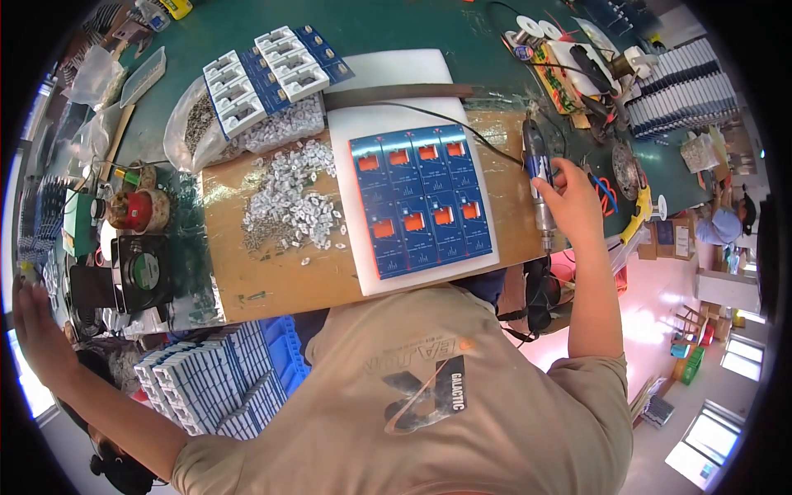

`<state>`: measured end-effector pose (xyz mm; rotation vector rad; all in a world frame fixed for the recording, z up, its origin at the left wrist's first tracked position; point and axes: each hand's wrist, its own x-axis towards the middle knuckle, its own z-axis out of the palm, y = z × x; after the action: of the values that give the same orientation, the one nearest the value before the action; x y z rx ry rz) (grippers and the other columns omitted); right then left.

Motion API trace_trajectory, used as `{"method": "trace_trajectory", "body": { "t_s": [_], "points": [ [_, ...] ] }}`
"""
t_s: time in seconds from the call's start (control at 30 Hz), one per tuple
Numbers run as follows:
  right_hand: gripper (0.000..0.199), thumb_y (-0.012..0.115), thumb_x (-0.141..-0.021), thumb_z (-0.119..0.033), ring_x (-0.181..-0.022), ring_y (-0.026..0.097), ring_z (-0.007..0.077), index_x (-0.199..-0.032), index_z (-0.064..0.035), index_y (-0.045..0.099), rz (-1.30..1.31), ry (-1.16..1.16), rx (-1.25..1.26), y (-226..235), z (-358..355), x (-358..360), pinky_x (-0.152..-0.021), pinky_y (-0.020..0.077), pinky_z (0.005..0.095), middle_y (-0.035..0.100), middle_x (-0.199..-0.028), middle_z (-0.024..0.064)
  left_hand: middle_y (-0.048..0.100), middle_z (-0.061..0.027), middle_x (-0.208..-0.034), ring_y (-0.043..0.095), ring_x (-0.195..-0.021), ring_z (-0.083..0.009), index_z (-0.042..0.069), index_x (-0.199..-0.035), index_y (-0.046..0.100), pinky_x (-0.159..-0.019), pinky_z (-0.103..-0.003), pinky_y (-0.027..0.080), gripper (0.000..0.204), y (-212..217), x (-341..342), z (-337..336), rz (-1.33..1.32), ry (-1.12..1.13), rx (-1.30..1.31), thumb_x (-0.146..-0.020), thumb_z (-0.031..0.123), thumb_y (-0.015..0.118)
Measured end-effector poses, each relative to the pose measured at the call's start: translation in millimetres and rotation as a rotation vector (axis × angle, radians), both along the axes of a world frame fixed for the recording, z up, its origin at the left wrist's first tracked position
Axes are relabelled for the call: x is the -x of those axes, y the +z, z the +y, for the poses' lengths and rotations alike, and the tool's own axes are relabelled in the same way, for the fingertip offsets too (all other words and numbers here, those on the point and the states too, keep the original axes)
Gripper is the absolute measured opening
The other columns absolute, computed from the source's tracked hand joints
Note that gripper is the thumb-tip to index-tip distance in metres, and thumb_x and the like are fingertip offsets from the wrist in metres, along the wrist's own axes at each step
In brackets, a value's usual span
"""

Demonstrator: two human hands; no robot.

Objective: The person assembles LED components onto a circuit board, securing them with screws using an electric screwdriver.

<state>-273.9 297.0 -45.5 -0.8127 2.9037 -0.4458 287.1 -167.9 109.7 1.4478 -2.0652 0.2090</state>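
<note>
A: Which thing is largest, and is there some writing on it?

B: The green table (396, 25); on it I see no readable label. Then the person's shirt (355, 412) at 6 o'clock, having printed letters and a dark picture.

A: And next?

B: The brown board (276, 285). The white pad (359, 124) lies on it, its near edge almost at the board's near edge.

A: Where is the blue panel (421, 198)?

B: Flat on this pad, near the middle, toward 1 o'clock; white pad shows around it. Its white printing is too small for reading.

A: The black fan (142, 272)?

B: At 9 o'clock, with a round green label.

A: The hands?

B: The right hand (569, 202), between 2 and 3, has thumb and fingers curved beside the electric screwdriver (538, 157); if it grips, I cannot tell. A brown strip shows between tool and pad. The left hand (41, 334), between 8 and 9, stretches its fingers; whether it holds something, I cannot tell.

A: Smallest?

B: White parts (289, 194), heaped at 10 o'clock.
</note>
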Motion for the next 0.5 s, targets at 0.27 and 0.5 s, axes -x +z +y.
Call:
{"method": "trace_trajectory", "body": {
  "t_s": [0.27,0.5],
  "points": [
    [0.059,0.074,-0.084,-0.043,-0.088,0.069,0.0276,-0.123,0.0,0.062,-0.284,-0.068,0.052,-10,8,11,-0.079,0.052,0.0375,0.071,-0.098,0.0161,0.062,-0.0099,-0.095,0.059,-0.082,-0.0149,-0.003,-0.096,0.066,-0.076,-0.028,0.048,0.014,-57,203,148,0.543,-0.987,-0.614,-0.083,0.001,0.07],
    [0.061,0.063,-0.092,-0.044,-0.083,0.061,0.0227,-0.135,-0.0018,0.05,-1.172,0.13,1.278,-1,22,1,-0.072,0.0488,0.0304,0.061,-0.108,0.0108,0.065,-0.0082,-0.084,0.064,-0.078,-0.0195,0.003,-0.08,0.069,-0.067,-0.031,0.051,0.019,-111,296,243,0.281,-1.073,-0.917,-0.07,0.006,0.084]
  ]
}}
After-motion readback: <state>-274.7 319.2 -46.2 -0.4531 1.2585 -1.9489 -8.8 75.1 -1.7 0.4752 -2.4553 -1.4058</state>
